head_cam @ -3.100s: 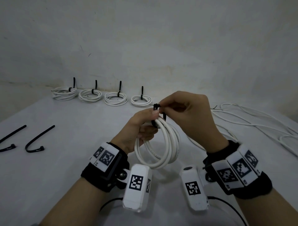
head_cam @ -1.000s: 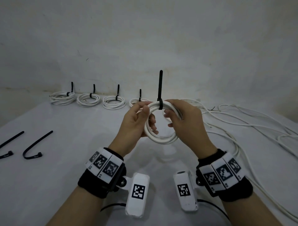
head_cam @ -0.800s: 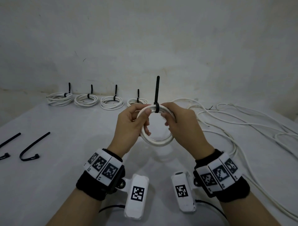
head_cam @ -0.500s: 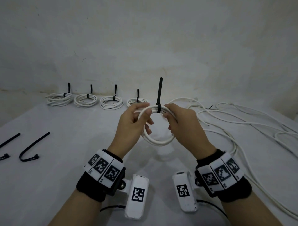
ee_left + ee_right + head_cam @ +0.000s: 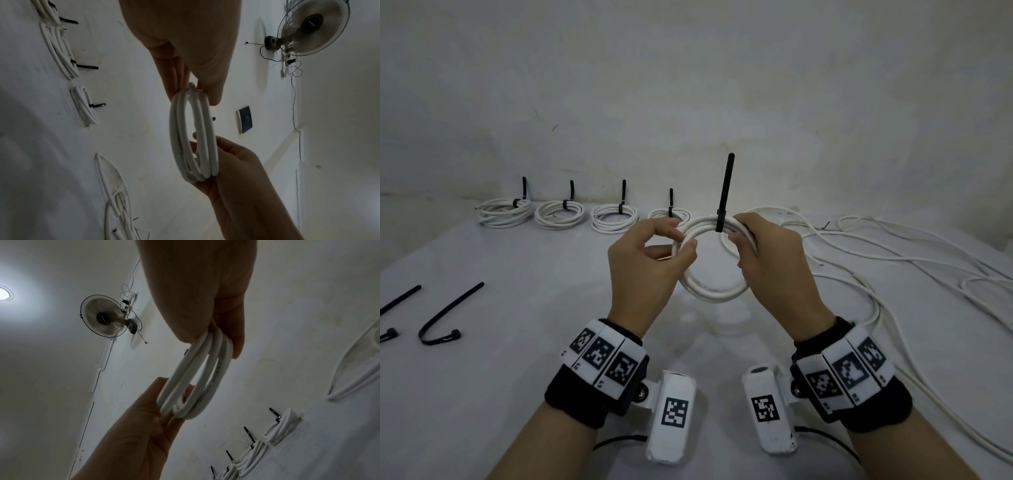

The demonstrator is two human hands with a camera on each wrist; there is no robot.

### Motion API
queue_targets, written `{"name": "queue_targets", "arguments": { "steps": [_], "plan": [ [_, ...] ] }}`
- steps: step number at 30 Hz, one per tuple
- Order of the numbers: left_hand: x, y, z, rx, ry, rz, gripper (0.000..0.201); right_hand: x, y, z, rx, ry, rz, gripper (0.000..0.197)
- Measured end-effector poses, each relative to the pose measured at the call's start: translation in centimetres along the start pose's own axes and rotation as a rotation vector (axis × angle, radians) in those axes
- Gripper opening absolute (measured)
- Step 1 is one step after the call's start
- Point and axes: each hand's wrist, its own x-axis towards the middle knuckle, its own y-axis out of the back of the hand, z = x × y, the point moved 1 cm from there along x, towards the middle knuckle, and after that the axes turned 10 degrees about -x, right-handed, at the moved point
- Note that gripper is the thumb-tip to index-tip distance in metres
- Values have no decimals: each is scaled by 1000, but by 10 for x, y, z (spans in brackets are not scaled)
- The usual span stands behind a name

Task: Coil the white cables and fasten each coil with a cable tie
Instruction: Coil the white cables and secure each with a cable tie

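Head view: the tie, threaded moments earlier, is now cinched with its tail upright, and the coil is gripped by the left hand and right hand, so this coil is judged fastened.

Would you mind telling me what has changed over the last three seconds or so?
The tie on the coil, then being worked at the fingertips, is now closed, its tail upright. Both hands shifted to the coil's sides, left hand and right hand, and raised it flatter towards the camera. The four tied coils and spare ties stayed put.
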Motion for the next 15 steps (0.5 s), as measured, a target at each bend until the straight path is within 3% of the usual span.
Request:
{"name": "queue_targets", "arguments": {
  "steps": [2, 8, 11, 15],
  "plan": [
    [2, -1, -1, 45, -44, -21, 14, 0, 1, 0, -46, 14, 30, 14],
    [7, -1, -10, 108, 19, -131, 10, 0, 1, 4, -38, -17, 26, 14],
    [9, 2, -10, 31, 61, -118, 5, 0, 3, 2, 49, -27, 33, 13],
    [9, 6, -6, -109, 140, -155, 14, 1, 5, 2, 131, -65, 10, 13]
  ]
}}
